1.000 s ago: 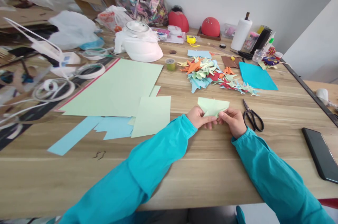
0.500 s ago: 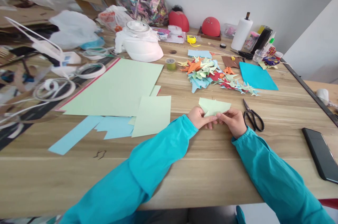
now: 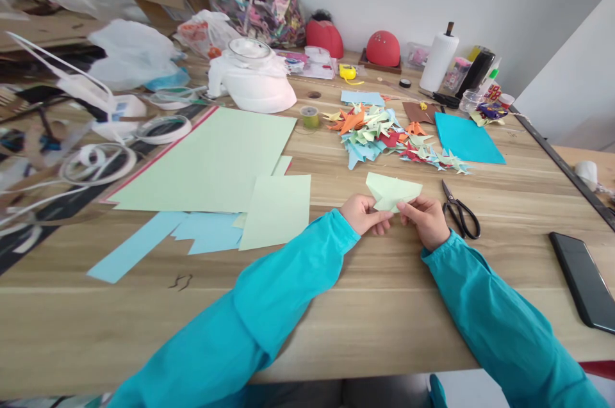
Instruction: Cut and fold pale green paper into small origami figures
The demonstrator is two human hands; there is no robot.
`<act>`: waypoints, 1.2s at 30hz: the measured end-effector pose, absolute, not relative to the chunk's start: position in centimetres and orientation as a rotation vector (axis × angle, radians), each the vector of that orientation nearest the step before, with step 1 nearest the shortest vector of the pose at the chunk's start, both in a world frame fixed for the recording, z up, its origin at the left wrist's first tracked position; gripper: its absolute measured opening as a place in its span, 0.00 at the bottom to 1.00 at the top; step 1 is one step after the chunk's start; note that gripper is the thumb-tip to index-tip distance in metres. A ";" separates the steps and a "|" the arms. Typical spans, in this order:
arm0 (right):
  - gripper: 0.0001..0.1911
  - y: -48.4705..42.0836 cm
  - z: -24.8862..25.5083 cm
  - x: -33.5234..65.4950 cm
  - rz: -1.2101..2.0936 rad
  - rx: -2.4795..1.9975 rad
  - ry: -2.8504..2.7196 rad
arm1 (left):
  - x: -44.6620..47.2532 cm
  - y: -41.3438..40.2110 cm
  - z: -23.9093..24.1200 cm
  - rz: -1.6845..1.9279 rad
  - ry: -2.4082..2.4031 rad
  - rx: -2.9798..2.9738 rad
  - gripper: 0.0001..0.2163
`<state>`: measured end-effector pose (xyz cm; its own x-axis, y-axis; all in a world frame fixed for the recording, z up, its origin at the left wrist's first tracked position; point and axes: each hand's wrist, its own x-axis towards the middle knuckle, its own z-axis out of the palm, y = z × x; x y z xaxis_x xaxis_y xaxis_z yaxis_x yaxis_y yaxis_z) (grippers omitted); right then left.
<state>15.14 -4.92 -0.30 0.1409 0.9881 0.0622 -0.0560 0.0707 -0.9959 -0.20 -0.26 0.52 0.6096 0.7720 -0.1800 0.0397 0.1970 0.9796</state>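
Observation:
Between my two hands is a small piece of folded pale green paper (image 3: 394, 189), its wide edge pointing away from me. My left hand (image 3: 361, 214) pinches its near left corner between thumb and fingers. My right hand (image 3: 426, 217) pinches the near right side, thumb on top. Just right of my right hand lies a pair of black-handled scissors (image 3: 460, 211), blades pointing away. Beyond the folded paper spreads a pile of folded paper cranes (image 3: 372, 136) in green, orange, red and blue. A single pale green sheet (image 3: 277, 211) lies to the left of my left hand.
Large green sheets (image 3: 206, 161) and blue paper strips (image 3: 137, 248) cover the left. A phone (image 3: 582, 280) lies at the right edge. Farther back are a thread spool (image 3: 310, 117), a turquoise square (image 3: 468, 138), a white bottle (image 3: 439, 59) and coiled white cables (image 3: 98, 161).
The folded green paper has tilted and shifted slightly right, and a crease with a lower flap now shows. My right thumb has moved a little; both hands keep their grip.

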 end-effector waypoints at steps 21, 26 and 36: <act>0.19 -4.9 -0.5 15.3 1.090 -1.182 -1.164 | -0.4 0.0 0.4 0.562 0.740 1.372 0.14; 0.19 -5.0 -0.2 15.1 1.050 -1.189 -1.181 | -0.5 0.2 0.3 0.578 0.699 1.369 0.16; 0.20 -5.2 0.0 15.0 0.990 -1.194 -1.242 | -0.8 0.4 0.3 0.582 0.656 1.371 0.16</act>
<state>14.99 -5.18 0.04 0.1027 0.9831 0.1515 0.0716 0.1446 -0.9869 -0.77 0.41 0.30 0.6935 0.7155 -0.0844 0.0016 0.1155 0.9933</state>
